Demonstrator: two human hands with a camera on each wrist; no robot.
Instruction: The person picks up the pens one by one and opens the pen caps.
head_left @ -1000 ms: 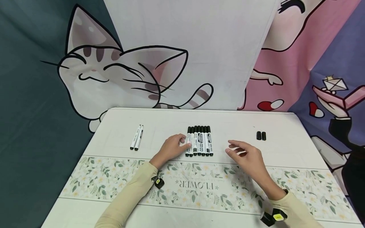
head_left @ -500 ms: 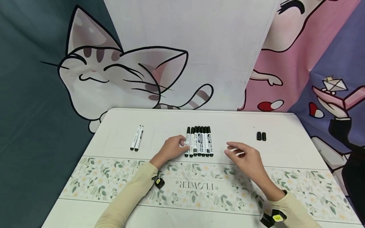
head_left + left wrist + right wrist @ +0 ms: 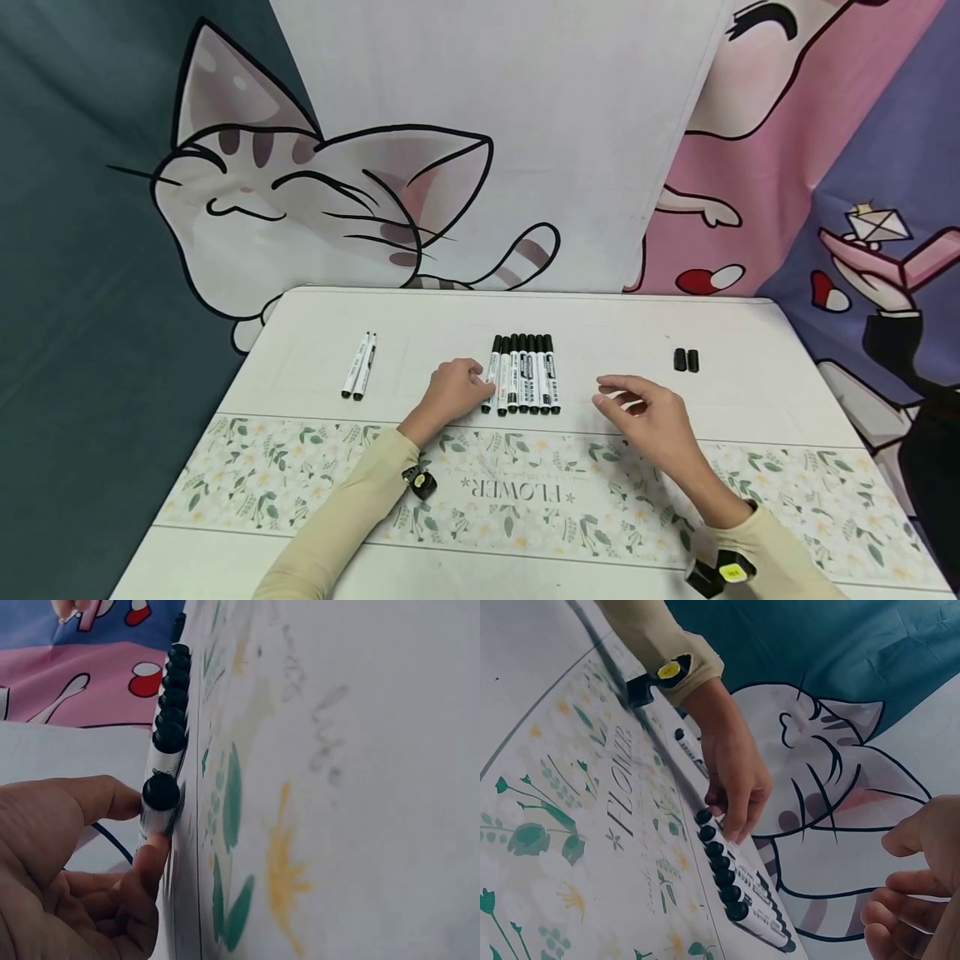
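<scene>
Several white markers with black caps lie side by side in a row on the white table. My left hand pinches the leftmost marker between thumb and finger. In the left wrist view that marker shows its black end, with the fingertips at its two sides; a small gap parts it from its neighbour. To the right of the row my right hand hovers with its fingers loosely bent and nothing in them.
At the left lie two uncapped markers, tips pointing away. Two loose black caps stand or lie at the right. A floral strip with lettering crosses the table in front, and a cartoon cat curtain hangs behind.
The leftmost marker has shifted slightly left, its near end parting from the row, with my left hand moving along. The right hand has barely moved.
</scene>
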